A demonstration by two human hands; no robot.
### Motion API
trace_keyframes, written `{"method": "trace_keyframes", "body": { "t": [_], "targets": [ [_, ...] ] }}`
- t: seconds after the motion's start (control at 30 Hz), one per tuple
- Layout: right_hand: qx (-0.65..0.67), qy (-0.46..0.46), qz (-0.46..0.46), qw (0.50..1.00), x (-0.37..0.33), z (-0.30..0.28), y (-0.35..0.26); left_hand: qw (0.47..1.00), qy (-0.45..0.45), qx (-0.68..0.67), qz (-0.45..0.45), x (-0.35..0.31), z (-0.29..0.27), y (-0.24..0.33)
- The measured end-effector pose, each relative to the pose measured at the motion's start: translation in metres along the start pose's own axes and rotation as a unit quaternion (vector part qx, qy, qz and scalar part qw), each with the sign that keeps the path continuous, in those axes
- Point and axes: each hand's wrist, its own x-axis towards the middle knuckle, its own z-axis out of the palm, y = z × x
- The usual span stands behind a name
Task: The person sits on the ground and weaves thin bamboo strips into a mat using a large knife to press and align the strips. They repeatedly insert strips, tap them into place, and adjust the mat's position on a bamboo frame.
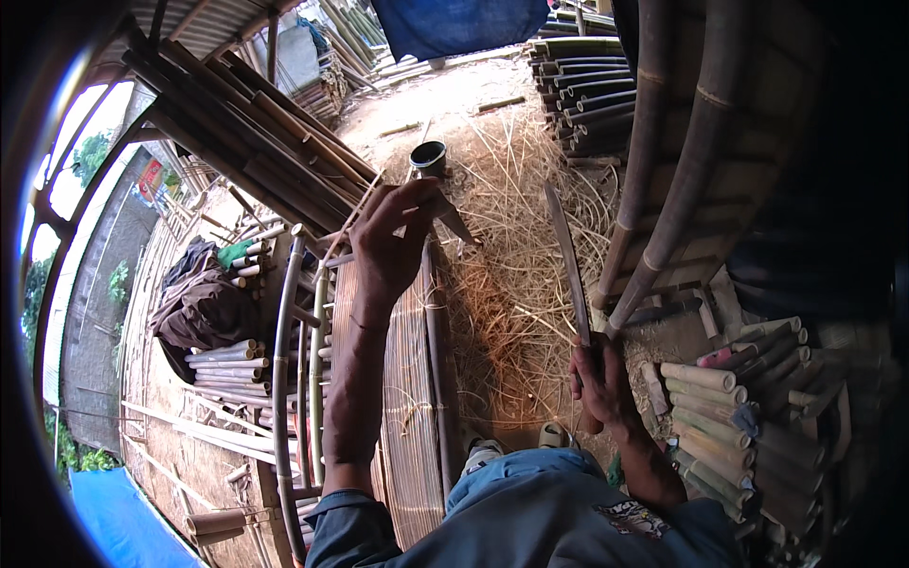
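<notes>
My right hand (pixel 604 383) is closed round the handle of a long machete (pixel 569 260), whose narrow blade points away from me, above the shavings. My left hand (pixel 390 237) is raised over the far end of a slatted bamboo bench (pixel 407 407), its fingers bent together. From those fingers a flat, grey, tapered piece (pixel 456 223) sticks out to the right; its kind is not clear, and the fingers hide its other end. Just beyond this hand sits a black bucket (pixel 429 156).
Bamboo shavings (pixel 516 284) cover the ground ahead. Cut bamboo lengths (pixel 705 388) are piled at right, with more poles (pixel 592 90) stacked far right. Long poles (pixel 260 142) slant at left, beside a dark cloth heap (pixel 204 298). A bamboo frame (pixel 653 189) leans at right.
</notes>
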Motion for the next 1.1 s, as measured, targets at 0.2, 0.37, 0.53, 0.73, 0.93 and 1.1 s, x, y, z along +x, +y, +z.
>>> {"method": "trace_keyframes", "body": {
  "t": [0.2, 0.37, 0.53, 0.73, 0.93, 1.1],
  "targets": [
    [-0.165, 0.019, -0.204, 0.965, 0.008, -0.006, -0.049, 0.990, -0.023, -0.133, -0.027, 0.001, 0.043, 0.020],
    [-0.210, -0.005, -0.216, 0.954, 0.014, 0.008, -0.084, 0.998, -0.051, -0.019, 0.032, -0.007, 0.056, 0.031],
    [-0.248, -0.008, -0.186, 0.951, 0.015, 0.005, -0.091, 0.997, -0.071, -0.026, 0.013, -0.010, 0.066, 0.036],
    [-0.247, -0.015, -0.196, 0.949, 0.016, 0.000, -0.091, 0.996, -0.086, -0.021, -0.003, -0.008, 0.070, 0.034],
    [-0.245, -0.012, -0.195, 0.950, 0.017, -0.002, -0.091, 0.998, -0.046, -0.035, 0.024, -0.006, 0.080, 0.029],
    [-0.241, -0.008, -0.214, 0.947, 0.021, 0.002, -0.089, 0.998, -0.053, -0.035, 0.016, -0.003, 0.073, 0.034]
  ]
}}
